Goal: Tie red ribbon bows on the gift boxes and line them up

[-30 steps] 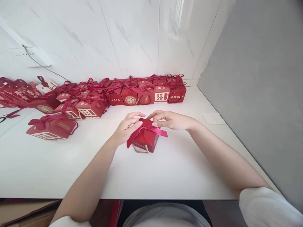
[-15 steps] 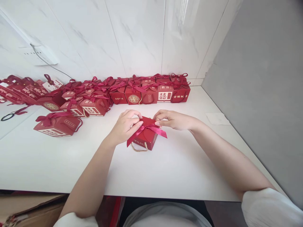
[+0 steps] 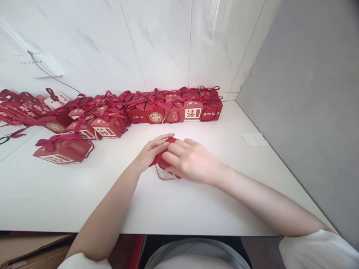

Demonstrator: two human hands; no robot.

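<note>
A small red gift box (image 3: 164,164) stands on the white table in front of me, mostly covered by my hands. My left hand (image 3: 150,152) is on its left side, thumb over the top and fingers behind. My right hand (image 3: 192,160) is blurred and reaches across the top and front with curled fingers; whatever lies in them is hidden. A tail of pinkish-red ribbon (image 3: 153,161) sticks out below my left thumb. The bow and most of the lid are out of sight. A twisted gold cord handle (image 3: 160,177) hangs at the near side.
Several red boxes with ribbon bows (image 3: 174,112) line the wall. One ribboned box (image 3: 60,151) stands apart at the left. At the far left are red bags (image 3: 11,110) and a dark ring (image 3: 4,140), perhaps a scissors handle. White paper (image 3: 254,139) lies at the right.
My right hand has come forward and left over the box, covering the bow. My left hand has shifted its fingers and now lies along the box's left side.
</note>
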